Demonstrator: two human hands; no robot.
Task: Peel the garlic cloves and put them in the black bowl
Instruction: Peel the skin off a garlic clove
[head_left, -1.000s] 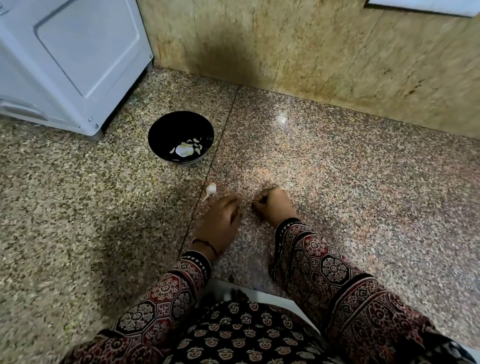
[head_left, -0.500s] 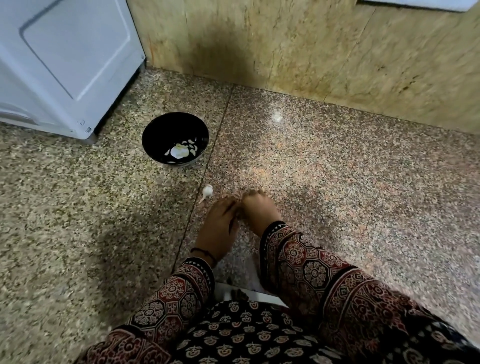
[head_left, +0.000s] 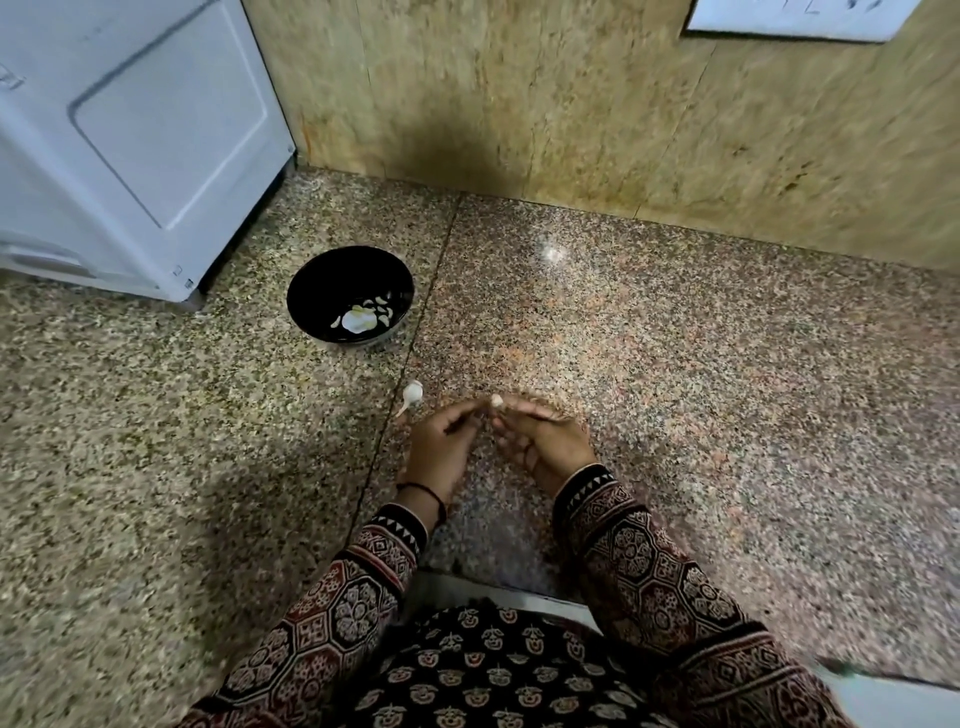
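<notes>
**Speckled floor (head_left: 675, 364), clove (head_left: 496, 400) held low for peeling**

Fingertips (head_left: 511, 410) of left hand (head_left: 441, 447) and right hand (head_left: 545, 441) pinch the clove between them, probably to pick its skin. Garlic (head_left: 412, 393) lies just beside; bowl (head_left: 311, 280) sits near, holding pale pieces.

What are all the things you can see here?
bowl: one, black, on the floor by the appliance
pieces: several, white, in the bowl
bulb: one, white, on the floor between the bowl and the left hand
clove: one, pale, pinched between both hands' fingertips
appliance: one, white, upper left
panel: one, white, on the wall, upper right
wall: yellowish stone, behind
floor: speckled stone, underneath
band: one, black, on the left wrist
sleeves: two, dark patterned, bottom
left hand: one, beside the bulb
right hand: one, beside the left
</notes>
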